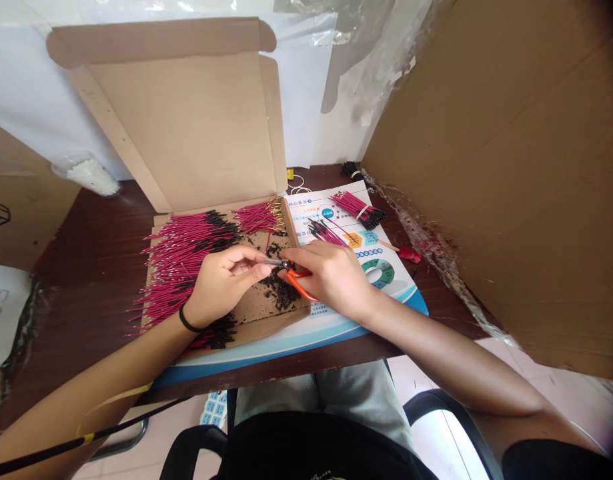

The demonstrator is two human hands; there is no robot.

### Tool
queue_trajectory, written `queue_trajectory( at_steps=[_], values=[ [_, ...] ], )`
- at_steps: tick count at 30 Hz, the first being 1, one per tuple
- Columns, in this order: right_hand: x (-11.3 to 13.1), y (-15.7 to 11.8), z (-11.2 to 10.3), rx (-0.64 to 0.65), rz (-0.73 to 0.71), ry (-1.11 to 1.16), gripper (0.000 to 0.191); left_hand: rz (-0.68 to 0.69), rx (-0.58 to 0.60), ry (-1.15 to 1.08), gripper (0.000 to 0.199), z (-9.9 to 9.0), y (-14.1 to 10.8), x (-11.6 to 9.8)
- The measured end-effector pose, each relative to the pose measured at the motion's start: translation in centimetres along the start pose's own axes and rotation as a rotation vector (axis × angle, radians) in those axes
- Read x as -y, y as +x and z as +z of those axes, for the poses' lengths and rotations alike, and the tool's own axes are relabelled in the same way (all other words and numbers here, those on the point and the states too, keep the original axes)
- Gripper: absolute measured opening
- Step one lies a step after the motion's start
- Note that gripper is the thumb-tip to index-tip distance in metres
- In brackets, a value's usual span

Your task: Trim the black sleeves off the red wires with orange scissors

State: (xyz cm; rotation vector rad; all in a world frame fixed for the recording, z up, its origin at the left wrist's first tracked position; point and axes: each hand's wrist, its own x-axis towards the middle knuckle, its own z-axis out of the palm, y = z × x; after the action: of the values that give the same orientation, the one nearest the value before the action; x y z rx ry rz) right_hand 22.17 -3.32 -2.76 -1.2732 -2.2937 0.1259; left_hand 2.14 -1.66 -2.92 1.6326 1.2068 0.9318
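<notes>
My right hand (333,277) is closed on orange-handled scissors (300,285), their blades pointing left over the open cardboard box (273,328). At the blade tips, the thumb and fingers of my left hand (231,277) are pinched together; what they hold is too small and hidden to name. Under and beside my left hand lie many red wires with black ends (179,257) in the box. A smaller pile of red wires (259,217) lies at the box's back right. Small black scraps (281,293) are scattered on the box floor beneath the scissors.
Right of the box, a printed sheet (396,290) bears loose red wires (329,232) and a banded bundle (361,208). A red object (409,254) lies near its right edge. The raised box lid (186,120) stands behind; a cardboard wall (511,173) closes the right side.
</notes>
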Motion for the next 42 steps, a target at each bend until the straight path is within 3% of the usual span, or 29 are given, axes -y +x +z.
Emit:
queue_trajectory(
  at_steps=[6, 13, 26, 35, 42],
  values=[
    [-0.37, -0.11, 0.24, 0.019, 0.036, -0.039, 0.023, -0.006, 0.016, 0.017, 0.025, 0.06, -0.05, -0.05],
    [0.16, 0.23, -0.24, 0.01, 0.065, 0.052, 0.037, -0.031, -0.001, -0.048, 0.032, 0.13, 0.05, -0.5],
    [-0.14, 0.01, 0.07, 0.047, 0.016, 0.015, 0.029, 0.002, 0.009, -0.034, 0.029, 0.11, 0.07, -0.18],
    [0.06, 0.09, -0.01, -0.015, 0.067, 0.056, 0.041, 0.015, 0.017, -0.107, 0.029, 0.15, 0.08, -0.09],
    [0.32, 0.04, -0.1, 0.016, 0.029, 0.065, 0.038, -0.021, -0.016, -0.119, 0.033, 0.14, 0.17, -0.16]
  ],
)
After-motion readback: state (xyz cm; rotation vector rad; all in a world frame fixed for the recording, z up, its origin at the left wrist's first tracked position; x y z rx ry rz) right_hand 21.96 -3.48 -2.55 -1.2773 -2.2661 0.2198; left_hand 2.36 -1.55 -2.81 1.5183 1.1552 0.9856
